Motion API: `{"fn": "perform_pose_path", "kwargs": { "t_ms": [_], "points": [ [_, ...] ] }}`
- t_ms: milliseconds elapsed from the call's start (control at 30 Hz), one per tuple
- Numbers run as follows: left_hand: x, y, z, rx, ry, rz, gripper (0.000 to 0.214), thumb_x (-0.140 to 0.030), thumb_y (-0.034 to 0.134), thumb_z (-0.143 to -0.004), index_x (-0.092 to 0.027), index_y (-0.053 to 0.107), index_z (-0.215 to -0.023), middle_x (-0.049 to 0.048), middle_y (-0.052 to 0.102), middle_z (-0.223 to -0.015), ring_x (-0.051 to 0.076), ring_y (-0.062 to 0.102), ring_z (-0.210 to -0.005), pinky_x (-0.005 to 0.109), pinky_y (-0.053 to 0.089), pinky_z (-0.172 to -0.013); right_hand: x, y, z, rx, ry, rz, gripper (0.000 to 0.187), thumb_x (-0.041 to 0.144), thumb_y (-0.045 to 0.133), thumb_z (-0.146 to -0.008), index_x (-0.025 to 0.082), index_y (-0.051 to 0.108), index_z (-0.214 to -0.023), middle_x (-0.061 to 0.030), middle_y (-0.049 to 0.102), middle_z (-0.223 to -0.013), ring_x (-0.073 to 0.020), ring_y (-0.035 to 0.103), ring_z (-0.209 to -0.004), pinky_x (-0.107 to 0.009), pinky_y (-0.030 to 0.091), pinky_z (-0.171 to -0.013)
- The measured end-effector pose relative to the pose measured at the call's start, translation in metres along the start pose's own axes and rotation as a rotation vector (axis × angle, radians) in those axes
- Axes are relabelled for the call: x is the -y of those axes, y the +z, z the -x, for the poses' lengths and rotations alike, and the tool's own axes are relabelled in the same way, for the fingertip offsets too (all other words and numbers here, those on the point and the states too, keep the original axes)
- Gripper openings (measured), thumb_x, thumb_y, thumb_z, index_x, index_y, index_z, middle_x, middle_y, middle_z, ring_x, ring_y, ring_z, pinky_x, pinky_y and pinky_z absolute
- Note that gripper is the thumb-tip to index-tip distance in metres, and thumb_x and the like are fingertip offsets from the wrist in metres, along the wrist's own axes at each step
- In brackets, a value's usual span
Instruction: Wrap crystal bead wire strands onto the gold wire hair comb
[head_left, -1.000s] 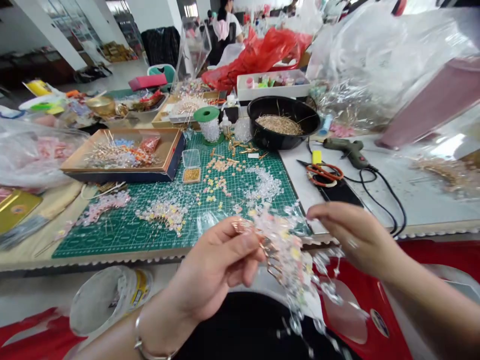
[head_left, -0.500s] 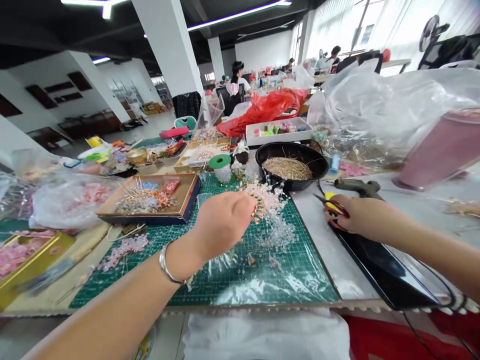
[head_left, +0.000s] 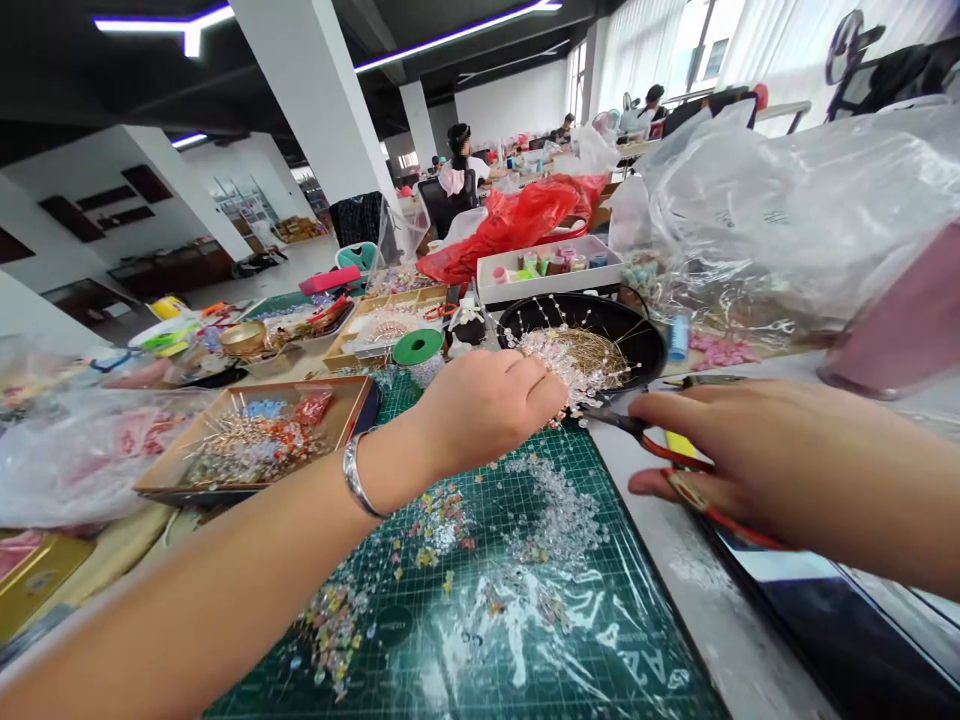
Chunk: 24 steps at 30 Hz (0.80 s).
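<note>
My left hand (head_left: 487, 405) grips a beaded hair comb (head_left: 574, 368) of pale pink and transparent beads on fine wire, and its gold teeth are hidden. The piece hangs over a black round tub (head_left: 645, 340) holding straw-like fibres (head_left: 596, 350). My right hand (head_left: 757, 450) holds red-handled scissors (head_left: 660, 450), with the blades pointing left. Their tips are close to the lower edge of the beads, and I cannot tell whether they touch. Below both hands lies a green cutting mat (head_left: 480, 640) under a transparent plastic sheet, strewn with loose beads.
A tray of gold pins and beads (head_left: 255, 440) stands left of the mat. Behind are a green tape roll (head_left: 417, 347) and a white box of small spools (head_left: 547, 272). Plastic bags (head_left: 772, 210) heap up at the right. A black tablet (head_left: 840, 640) lies at the lower right.
The view has tilted upward. My left hand has carried the beaded comb farther forward, over the tub. My right hand, with the scissors, has moved left toward the beads.
</note>
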<state>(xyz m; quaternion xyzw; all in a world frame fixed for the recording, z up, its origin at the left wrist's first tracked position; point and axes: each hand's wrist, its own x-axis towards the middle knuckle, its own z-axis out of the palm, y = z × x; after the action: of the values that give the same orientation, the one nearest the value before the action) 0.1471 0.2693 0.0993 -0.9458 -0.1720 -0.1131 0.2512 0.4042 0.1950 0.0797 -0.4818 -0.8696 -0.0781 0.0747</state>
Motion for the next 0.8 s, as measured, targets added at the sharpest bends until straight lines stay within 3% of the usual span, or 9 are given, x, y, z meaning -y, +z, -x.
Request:
{"fn": "perform_pose_path", "kwargs": {
  "t_ms": [167, 433, 567, 700, 800],
  "points": [
    [0.015, 0.014, -0.015, 0.018, 0.039, -0.036, 0.037, -0.012, 0.028, -0.097, -0.013, 0.065, -0.100, 0.0111, 0.068, -0.083, 0.022, 0.060, -0.075, 0.034, 0.039, -0.060, -0.015, 0.013, -0.021, -0.075, 0.065, 0.205, 0.053, 0.072, 0.035, -0.091, 0.029, 0.063, -0.105, -0.0052, 0.072, -0.071, -0.0296, 0.067, -0.055, -0.035, 0.026, -0.048],
    [0.030, 0.027, -0.030, 0.064, 0.056, -0.053, 0.033, -0.010, 0.031, -0.095, -0.013, 0.064, -0.098, 0.0098, 0.066, -0.081, 0.022, 0.061, -0.077, 0.034, 0.041, -0.062, -0.021, 0.014, -0.038, 0.023, 0.102, 0.229, 0.047, 0.066, 0.037, -0.093, 0.032, 0.059, -0.115, -0.0016, 0.068, -0.064, -0.0291, 0.065, -0.055, -0.032, 0.019, -0.049],
    [0.035, 0.032, -0.036, 0.083, 0.069, -0.052, 0.032, -0.010, 0.032, -0.095, -0.014, 0.063, -0.098, 0.0092, 0.066, -0.080, 0.023, 0.063, -0.078, 0.034, 0.040, -0.061, -0.025, 0.011, -0.047, 0.083, 0.127, 0.248, 0.040, 0.065, 0.043, -0.091, 0.030, 0.060, -0.101, -0.0021, 0.066, -0.063, -0.0270, 0.064, -0.053, -0.032, 0.018, -0.049],
    [0.040, 0.039, -0.042, 0.097, 0.068, -0.068, 0.031, -0.009, 0.032, -0.095, -0.013, 0.063, -0.099, 0.0094, 0.067, -0.081, 0.024, 0.065, -0.077, 0.034, 0.038, -0.058, -0.029, 0.009, -0.057, 0.136, 0.147, 0.271, 0.022, 0.047, 0.060, -0.085, 0.028, 0.061, -0.095, -0.0037, 0.068, -0.069, -0.0249, 0.064, -0.058, -0.031, 0.018, -0.050],
    [0.045, 0.046, -0.047, 0.087, 0.066, -0.087, 0.031, -0.007, 0.033, -0.093, -0.012, 0.063, -0.100, 0.0095, 0.068, -0.081, 0.024, 0.066, -0.077, 0.034, 0.036, -0.057, -0.031, 0.010, -0.065, 0.135, 0.153, 0.286, 0.013, 0.031, 0.064, -0.079, 0.025, 0.061, -0.090, -0.0036, 0.065, -0.066, -0.0204, 0.057, -0.053, -0.030, 0.016, -0.051]
  ]
}}
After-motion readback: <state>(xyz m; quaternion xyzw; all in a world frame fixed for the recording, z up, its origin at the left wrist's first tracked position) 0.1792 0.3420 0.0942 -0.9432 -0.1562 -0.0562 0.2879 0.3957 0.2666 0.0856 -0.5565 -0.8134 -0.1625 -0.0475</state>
